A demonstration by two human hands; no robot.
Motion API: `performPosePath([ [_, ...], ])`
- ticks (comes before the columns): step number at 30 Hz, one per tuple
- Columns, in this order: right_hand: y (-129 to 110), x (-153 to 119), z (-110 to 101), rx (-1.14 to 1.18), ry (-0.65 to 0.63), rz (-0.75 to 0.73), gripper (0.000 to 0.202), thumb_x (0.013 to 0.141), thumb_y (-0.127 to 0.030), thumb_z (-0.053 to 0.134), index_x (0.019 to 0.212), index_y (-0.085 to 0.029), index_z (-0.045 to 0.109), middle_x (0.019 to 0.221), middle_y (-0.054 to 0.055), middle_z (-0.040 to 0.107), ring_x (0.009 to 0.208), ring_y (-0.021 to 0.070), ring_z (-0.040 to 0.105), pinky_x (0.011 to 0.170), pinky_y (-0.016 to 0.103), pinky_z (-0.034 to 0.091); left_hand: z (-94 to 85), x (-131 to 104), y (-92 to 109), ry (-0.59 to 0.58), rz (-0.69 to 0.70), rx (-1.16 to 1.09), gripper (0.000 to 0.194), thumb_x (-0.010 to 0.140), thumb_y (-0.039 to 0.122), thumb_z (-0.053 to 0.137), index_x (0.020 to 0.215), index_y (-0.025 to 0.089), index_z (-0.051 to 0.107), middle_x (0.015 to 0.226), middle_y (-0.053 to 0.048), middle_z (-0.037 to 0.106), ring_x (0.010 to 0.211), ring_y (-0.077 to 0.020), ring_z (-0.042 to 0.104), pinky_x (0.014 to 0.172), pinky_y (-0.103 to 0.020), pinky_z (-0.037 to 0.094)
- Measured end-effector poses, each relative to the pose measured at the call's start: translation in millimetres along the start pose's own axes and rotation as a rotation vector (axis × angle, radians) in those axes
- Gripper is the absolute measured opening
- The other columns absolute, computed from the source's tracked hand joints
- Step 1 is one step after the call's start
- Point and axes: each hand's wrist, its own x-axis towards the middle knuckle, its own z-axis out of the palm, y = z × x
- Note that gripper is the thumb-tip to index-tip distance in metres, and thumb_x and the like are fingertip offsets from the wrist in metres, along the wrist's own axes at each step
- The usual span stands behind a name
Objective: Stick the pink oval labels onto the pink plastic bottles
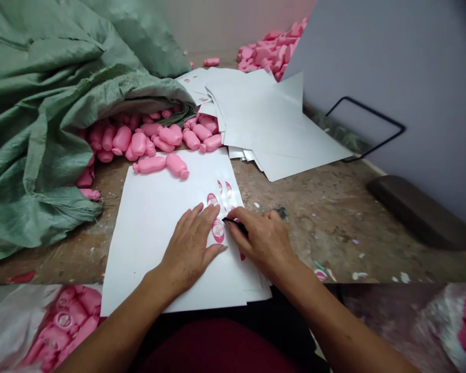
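Observation:
My left hand (192,243) lies with fingers stretched out on a white sticker sheet (151,223), holding nothing. Beside its fingertips are oval pink-and-white stickers, one sticker (218,231) between my two hands. My right hand (262,238) is closed on a thin black pointed tool (235,224), its tip touching or just over the sheet near that sticker; the exact kind is hidden by the fingers. More stickers show along the sheet's right side. At the sheet's top edge lie two small pink bottles, one bottle (177,166) right of the other.
Pink bottles (140,142) spill from a green sack (34,129) at left. White sheets (267,119) are stacked behind, with a pink bottle heap (270,52) farther back. A black wire frame (367,124) stands at right. Scraps dot the worn table (314,207); bagged bottles (72,321) sit below.

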Motion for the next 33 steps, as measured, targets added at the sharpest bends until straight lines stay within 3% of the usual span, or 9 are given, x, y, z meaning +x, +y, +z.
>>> performPosePath([
  [6,-0.4,3.9,1.1,-0.019,-0.035,0.019,0.011,0.092,-0.022,0.057,0.088,-0.02,0.067,0.072,0.0,0.076,0.063,0.0188,0.066,0.069,0.033,0.026,-1.2,0.1,-0.3,-0.007,0.004,-0.027,0.073,0.094,0.039,0.06,0.154,0.024,0.023,0.16,-0.013,0.04,0.148,-0.0356,0.034,0.119,-0.061,0.029],
  [12,2.6,8.9,-5.6,0.121,-0.147,0.1,0.012,0.091,-0.026,0.057,0.091,-0.022,0.068,0.072,-0.001,0.076,0.061,0.0178,0.064,0.067,0.031,0.031,1.6,-0.4,-0.9,0.037,0.021,-0.016,0.077,0.092,0.038,0.063,0.154,0.026,0.019,0.159,-0.013,0.041,0.147,-0.0354,0.037,0.118,-0.06,0.032],
  [19,2.9,7.5,-0.7,-0.045,-0.088,0.026,0.009,0.089,-0.027,0.06,0.086,-0.021,0.066,0.071,0.0,0.076,0.058,0.0177,0.062,0.072,0.035,0.028,-0.2,-1.0,-0.8,0.048,0.025,-0.034,0.084,0.09,0.039,0.066,0.155,0.027,0.015,0.159,-0.014,0.04,0.147,-0.0354,0.038,0.118,-0.059,0.033],
  [23,0.0,13.0,1.0,-0.011,-0.141,0.117,0.014,0.086,-0.034,0.064,0.081,-0.021,0.066,0.07,0.001,0.074,0.059,0.0174,0.059,0.073,0.036,0.031,-0.3,0.5,-3.0,0.047,0.016,-0.072,0.09,0.087,0.041,0.069,0.157,0.029,0.013,0.16,-0.015,0.039,0.147,-0.0349,0.038,0.119,-0.059,0.032],
  [25,-1.5,15.9,-2.8,0.133,-0.166,0.236,0.018,0.083,-0.037,0.064,0.072,-0.021,0.063,0.064,0.001,0.068,0.058,0.0168,0.055,0.069,0.034,0.033,0.6,0.8,-3.3,0.055,0.008,-0.095,0.093,0.086,0.04,0.07,0.158,0.03,0.011,0.161,-0.015,0.037,0.147,-0.0339,0.037,0.119,-0.059,0.032],
  [29,-0.3,16.0,-19.6,0.73,-0.174,0.459,0.032,0.079,-0.048,0.064,0.064,-0.022,0.053,0.057,-0.002,0.054,0.055,0.0144,0.048,0.056,0.029,0.035,0.9,-0.4,0.5,0.032,-0.065,-0.127,0.1,0.082,0.037,0.075,0.159,0.026,0.011,0.162,-0.017,0.033,0.148,-0.0334,0.035,0.119,-0.059,0.032],
  [33,10.1,7.4,-29.7,1.022,-0.114,0.529,0.041,0.077,-0.058,0.068,0.066,-0.022,0.052,0.057,-0.005,0.045,0.051,0.0113,0.039,0.049,0.026,0.033,-12.1,3.0,2.3,-0.075,-0.111,-0.152,0.102,0.076,0.047,0.078,0.158,0.022,0.023,0.161,-0.02,0.034,0.149,-0.0382,0.033,0.117,-0.064,0.033],
])
